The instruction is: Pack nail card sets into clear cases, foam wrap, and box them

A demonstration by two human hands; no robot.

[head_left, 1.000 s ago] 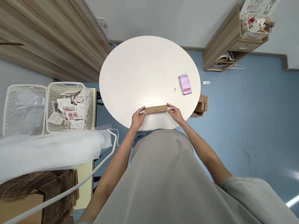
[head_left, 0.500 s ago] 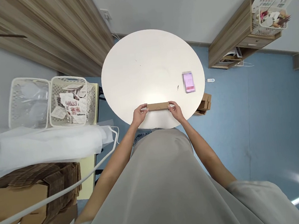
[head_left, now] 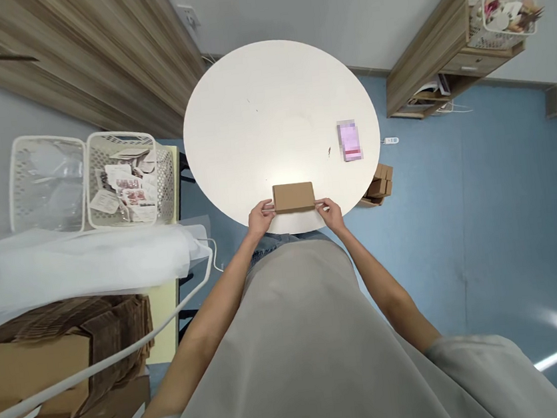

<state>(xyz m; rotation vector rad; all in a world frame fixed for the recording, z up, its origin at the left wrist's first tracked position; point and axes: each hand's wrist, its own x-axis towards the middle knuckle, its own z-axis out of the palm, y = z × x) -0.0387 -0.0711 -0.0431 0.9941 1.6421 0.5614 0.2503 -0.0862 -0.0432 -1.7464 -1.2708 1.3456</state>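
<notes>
A small brown cardboard box [head_left: 294, 196] with a closed lid is at the near edge of the white round table [head_left: 276, 102]. At its left end is my left hand [head_left: 261, 217], thumb and fingers closed on the side. My right hand [head_left: 330, 213] pinches the opposite end in the same way. The box's broad flat face is turned up toward me. Farther right on the tabletop lies a phone [head_left: 350, 140] with a blurred pinkish screen.
On the left, white baskets [head_left: 162, 182] hold packets and clear plastic, beside a white wrapping roll [head_left: 88, 264] and stacked flat cardboard [head_left: 116, 328]. Folded small boxes [head_left: 379, 185] are low beyond the table's right edge. A wooden cabinet [head_left: 431, 50] stands against the wall.
The box has tipped so that its broad face shows instead of a narrow side. Both hands remain at its ends. The whole view has shifted slightly.
</notes>
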